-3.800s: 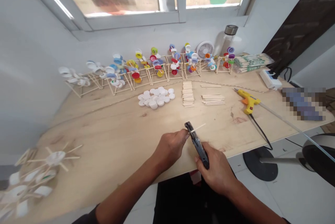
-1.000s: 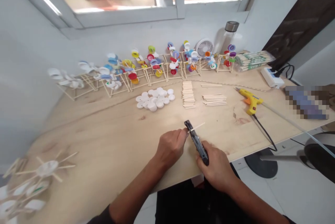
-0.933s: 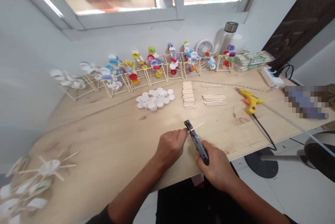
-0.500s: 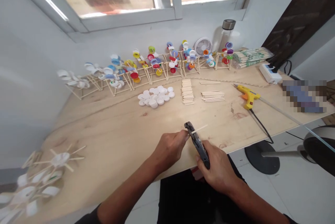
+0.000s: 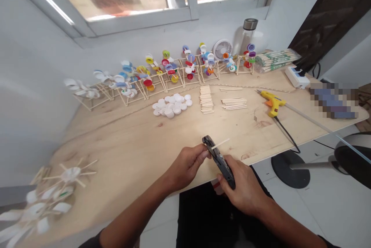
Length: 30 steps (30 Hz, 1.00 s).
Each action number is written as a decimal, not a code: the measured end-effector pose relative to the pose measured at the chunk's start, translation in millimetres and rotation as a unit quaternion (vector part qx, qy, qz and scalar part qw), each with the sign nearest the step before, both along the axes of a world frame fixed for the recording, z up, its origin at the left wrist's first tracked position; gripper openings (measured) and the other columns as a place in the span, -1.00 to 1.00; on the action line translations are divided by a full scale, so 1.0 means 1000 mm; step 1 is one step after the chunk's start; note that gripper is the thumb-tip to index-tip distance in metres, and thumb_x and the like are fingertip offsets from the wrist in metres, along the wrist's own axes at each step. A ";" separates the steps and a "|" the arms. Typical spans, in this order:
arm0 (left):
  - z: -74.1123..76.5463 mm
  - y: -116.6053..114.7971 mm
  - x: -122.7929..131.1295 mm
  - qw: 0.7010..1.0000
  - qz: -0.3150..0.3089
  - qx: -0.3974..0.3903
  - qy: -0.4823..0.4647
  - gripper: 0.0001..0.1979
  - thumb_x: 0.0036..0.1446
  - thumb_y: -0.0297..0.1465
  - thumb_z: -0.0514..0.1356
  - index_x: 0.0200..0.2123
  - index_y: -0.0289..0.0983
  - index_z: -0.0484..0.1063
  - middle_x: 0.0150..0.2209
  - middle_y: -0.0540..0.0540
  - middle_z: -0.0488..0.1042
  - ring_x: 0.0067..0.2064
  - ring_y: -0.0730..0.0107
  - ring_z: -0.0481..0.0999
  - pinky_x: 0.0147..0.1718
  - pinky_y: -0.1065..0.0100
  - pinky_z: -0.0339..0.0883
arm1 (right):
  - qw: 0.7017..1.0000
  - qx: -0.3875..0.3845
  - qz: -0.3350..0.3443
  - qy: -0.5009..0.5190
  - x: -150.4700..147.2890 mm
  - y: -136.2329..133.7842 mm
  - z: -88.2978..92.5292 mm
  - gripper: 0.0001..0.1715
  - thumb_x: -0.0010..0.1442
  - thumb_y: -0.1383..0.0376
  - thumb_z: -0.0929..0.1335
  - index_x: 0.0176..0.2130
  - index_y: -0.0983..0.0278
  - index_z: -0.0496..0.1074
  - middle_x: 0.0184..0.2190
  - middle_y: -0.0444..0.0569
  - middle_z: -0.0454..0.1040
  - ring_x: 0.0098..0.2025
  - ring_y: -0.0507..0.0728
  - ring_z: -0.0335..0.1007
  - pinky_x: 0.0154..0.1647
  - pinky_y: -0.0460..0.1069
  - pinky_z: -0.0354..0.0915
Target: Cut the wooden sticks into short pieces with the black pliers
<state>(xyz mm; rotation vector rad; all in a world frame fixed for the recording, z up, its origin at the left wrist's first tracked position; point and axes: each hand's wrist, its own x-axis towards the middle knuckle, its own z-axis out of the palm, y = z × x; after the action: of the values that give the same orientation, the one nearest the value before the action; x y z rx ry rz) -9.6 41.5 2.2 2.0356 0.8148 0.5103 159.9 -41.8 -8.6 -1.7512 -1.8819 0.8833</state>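
Note:
My right hand [image 5: 242, 182] is wrapped round the grey-black handles of a cutting tool [image 5: 222, 165] at the table's front edge. A thin wooden stick [image 5: 222, 143] lies across the tool's jaws, its free end pointing up and right. The other end is pinched in my left hand [image 5: 191, 163], whose fingertips are beside the tool's head. Beyond the hands lie a cluster of white bottle caps [image 5: 173, 106], a stacked column of sticks [image 5: 206, 100] and a smaller bundle of sticks [image 5: 234, 103].
Stick frames with coloured caps [image 5: 174, 71] line the wall. A yellow glue gun [image 5: 272, 103] with its cord, a power strip [image 5: 297, 77], bagged sticks [image 5: 277, 60], a small fan [image 5: 222, 50] and a bottle [image 5: 247, 35] are at right. Cap-and-stick wheels [image 5: 70, 174] lie at left.
The view has shifted slightly. Both hands keep their hold, with the stick still across the tool's jaws; my left fingers have shifted a little on the stick.

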 end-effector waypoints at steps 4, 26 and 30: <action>0.002 0.002 -0.002 0.982 -0.018 -0.182 -0.051 -0.68 0.18 -0.22 -0.08 -0.42 -0.32 0.30 -0.68 0.12 0.05 -0.64 0.60 0.04 -0.67 0.52 -0.02 | 1.000 0.011 0.007 0.000 0.000 -0.002 -0.001 -0.75 0.04 0.36 0.23 -0.21 0.25 0.29 -0.40 -0.06 0.40 -0.36 0.12 0.31 -0.35 -0.04 0.15; 0.002 0.013 -0.002 0.938 -0.049 -0.335 -0.071 -0.67 0.15 -0.19 -0.03 -0.40 -0.35 0.29 -0.71 0.17 -0.02 -0.67 0.64 -0.04 -0.68 0.53 -0.10 | 1.000 0.009 -0.005 0.019 -0.001 -0.001 -0.011 -0.88 0.09 0.33 0.21 -0.28 0.27 0.26 -0.48 -0.10 0.38 -0.44 0.08 0.29 -0.42 -0.08 0.13; 0.005 0.013 0.000 0.982 -0.038 -0.183 -0.013 -0.67 0.19 -0.25 -0.10 -0.41 -0.34 0.31 -0.64 0.09 0.17 -0.60 0.59 0.15 -0.60 0.52 0.07 | 1.000 -0.001 -0.017 0.013 -0.002 0.000 -0.015 -0.88 0.08 0.33 0.22 -0.29 0.26 0.26 -0.50 -0.10 0.39 -0.44 0.09 0.32 -0.42 -0.08 0.12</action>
<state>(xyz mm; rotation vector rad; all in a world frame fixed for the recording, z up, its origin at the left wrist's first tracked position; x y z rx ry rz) -9.9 54.1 7.5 1.7096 0.7509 0.3154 158.3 -41.3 -23.3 -1.7597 -1.8290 0.8907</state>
